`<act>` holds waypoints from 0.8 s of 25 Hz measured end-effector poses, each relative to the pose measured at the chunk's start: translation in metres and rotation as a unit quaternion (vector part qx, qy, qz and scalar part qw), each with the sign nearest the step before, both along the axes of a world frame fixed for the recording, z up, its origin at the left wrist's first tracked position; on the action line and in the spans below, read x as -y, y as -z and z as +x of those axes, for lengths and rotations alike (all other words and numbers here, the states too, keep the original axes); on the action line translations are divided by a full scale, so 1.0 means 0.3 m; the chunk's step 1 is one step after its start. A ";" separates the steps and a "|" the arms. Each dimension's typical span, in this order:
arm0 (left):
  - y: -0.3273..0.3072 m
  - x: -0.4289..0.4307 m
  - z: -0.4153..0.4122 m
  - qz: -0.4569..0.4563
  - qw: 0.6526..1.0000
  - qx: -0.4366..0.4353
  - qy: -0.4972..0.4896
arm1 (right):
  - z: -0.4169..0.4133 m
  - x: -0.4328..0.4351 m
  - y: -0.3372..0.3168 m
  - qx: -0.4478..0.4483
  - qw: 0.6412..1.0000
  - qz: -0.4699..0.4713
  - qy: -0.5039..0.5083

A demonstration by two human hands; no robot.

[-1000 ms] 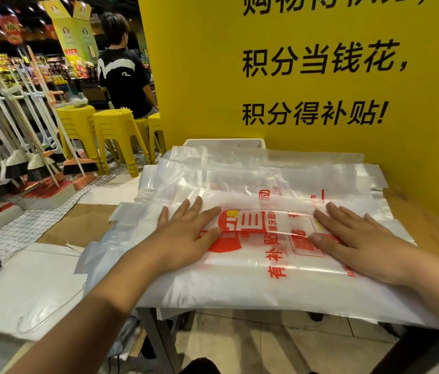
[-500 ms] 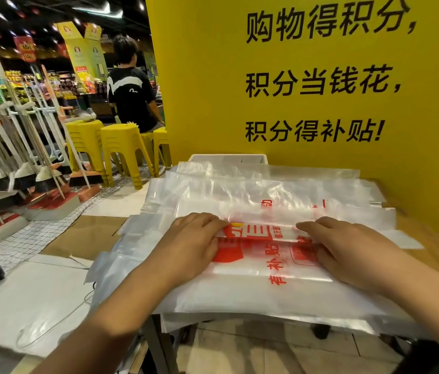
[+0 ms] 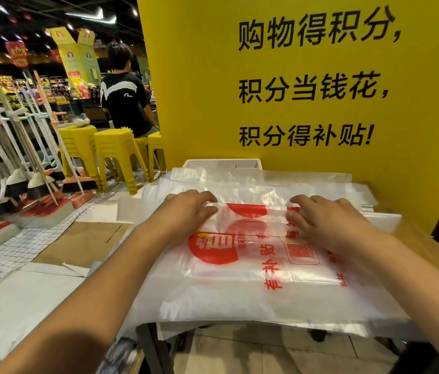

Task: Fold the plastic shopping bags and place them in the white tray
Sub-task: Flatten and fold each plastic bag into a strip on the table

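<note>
A clear plastic shopping bag (image 3: 256, 268) with red print lies on top of a pile of similar bags on a small table. My left hand (image 3: 186, 211) grips the bag's far edge at the left, fingers curled over it. My right hand (image 3: 326, 220) grips the same edge at the right. That edge is lifted and turned toward me, so a fold shows across the red circle. The white tray (image 3: 194, 163) stands behind the pile against the yellow wall, mostly hidden by plastic.
A yellow wall (image 3: 307, 76) with black lettering rises right behind the table. Yellow stools (image 3: 115, 152) and a rack of brooms (image 3: 18, 157) stand at the left, with a person in a black shirt (image 3: 124, 98) beyond. Flat cardboard (image 3: 83, 244) lies on the floor at the left.
Both hands went from lying flat on the bag to curling round its far edge. They have drawn that edge up and toward me, folding the printed part over.
</note>
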State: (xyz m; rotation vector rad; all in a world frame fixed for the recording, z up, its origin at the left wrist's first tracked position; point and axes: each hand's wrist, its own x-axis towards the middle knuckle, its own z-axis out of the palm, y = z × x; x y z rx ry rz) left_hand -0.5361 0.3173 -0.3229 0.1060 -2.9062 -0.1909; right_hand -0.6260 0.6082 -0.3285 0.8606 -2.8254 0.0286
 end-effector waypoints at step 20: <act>0.173 -0.061 -0.010 0.040 0.988 0.119 0.092 | -0.011 -0.183 0.121 0.194 0.981 -0.010 -0.014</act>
